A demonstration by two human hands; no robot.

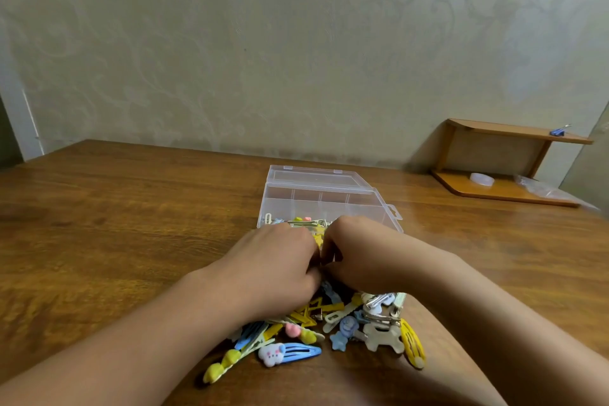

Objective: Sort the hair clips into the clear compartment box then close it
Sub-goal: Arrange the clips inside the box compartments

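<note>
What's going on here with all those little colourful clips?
A person is sorting hair clips on a wooden table. Both hands, left hand and right hand, are bunched together over the heap, just in front of an open clear compartment box. A few clips lie in its near compartments; most remain in the heap.

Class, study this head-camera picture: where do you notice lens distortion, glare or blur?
Head view: the wide-angle lens bows the table edge and stretches the forearms at the bottom; soft glare sheens the wood right of the clear box; both hands look slightly soft; the hair clips stay fairly sharp.
</note>
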